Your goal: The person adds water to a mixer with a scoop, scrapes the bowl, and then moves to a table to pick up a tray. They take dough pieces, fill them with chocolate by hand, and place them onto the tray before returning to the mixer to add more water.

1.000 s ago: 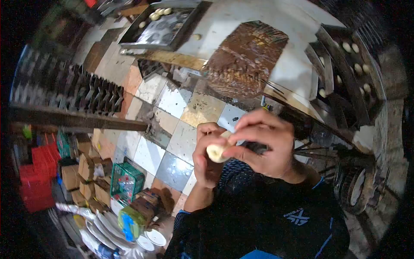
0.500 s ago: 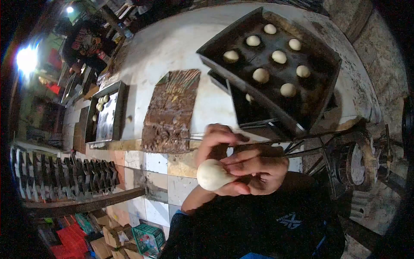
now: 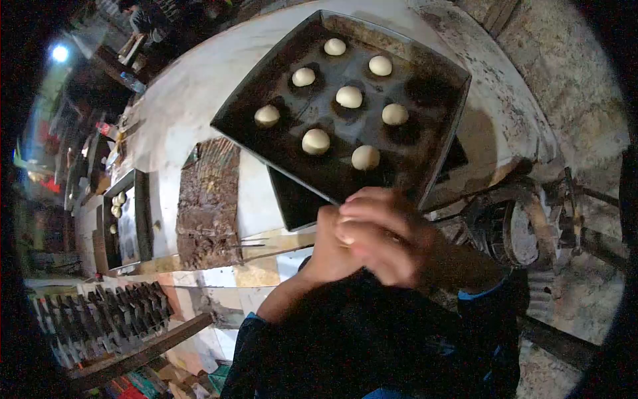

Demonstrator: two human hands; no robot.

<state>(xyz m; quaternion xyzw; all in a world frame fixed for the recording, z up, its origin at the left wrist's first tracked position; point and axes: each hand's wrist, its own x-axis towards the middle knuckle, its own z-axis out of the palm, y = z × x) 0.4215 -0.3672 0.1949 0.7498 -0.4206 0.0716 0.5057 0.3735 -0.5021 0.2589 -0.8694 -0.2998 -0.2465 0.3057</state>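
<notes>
My left hand and my right hand are closed together at the near edge of a dark square tray. Fingers wrap round a dough ball, almost wholly hidden; only a small pale patch shows between them. Several round dough balls sit spaced apart in the tray, one just beyond my right hand and another farther left. Under this tray lies a second dark tray, partly covered.
A worn brown board lies on the pale table, left of the trays. Farther left stands a smaller tray holding several dough balls. A metal rack is at lower left. Another person is at the far upper left.
My hands have come together over the dough ball, which was plainly visible before. The view has shifted, so the trays and board appear farther left.
</notes>
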